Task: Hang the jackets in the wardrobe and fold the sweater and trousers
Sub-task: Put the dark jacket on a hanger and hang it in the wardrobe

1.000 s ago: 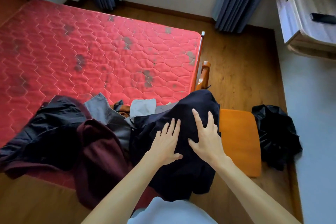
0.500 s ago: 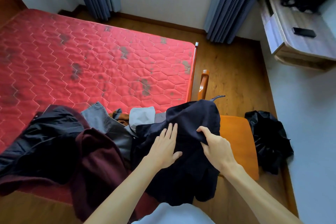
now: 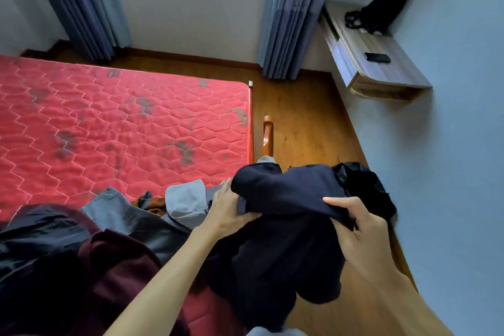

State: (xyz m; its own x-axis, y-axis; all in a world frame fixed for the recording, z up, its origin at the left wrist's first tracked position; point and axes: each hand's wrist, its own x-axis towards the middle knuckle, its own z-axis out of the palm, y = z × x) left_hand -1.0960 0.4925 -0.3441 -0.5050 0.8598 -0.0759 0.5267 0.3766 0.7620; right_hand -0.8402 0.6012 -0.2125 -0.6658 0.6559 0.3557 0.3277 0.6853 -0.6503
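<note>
A dark navy garment (image 3: 283, 194) is bunched up off the bed corner, and both hands hold it. My left hand (image 3: 227, 211) grips its left edge, my right hand (image 3: 354, 222) pinches its right side, and the rest hangs down in front of me. On the near edge of the red mattress (image 3: 122, 128) lies a pile: a black jacket (image 3: 35, 248), a maroon garment (image 3: 120, 267), a grey garment (image 3: 122, 215) and a pale grey piece (image 3: 185, 199).
An orange wooden chair (image 3: 268, 133) stands by the bed corner, mostly hidden by the navy garment. A black bundle (image 3: 365, 185) lies on the wooden floor by the right wall. A wall shelf (image 3: 381, 73) holds a black bag and a small black device. Curtains hang behind.
Both hands went from lying flat on the navy garment to gripping it. They have lifted and bunched it toward the right, covering the chair seat. The camera has tilted upward.
</note>
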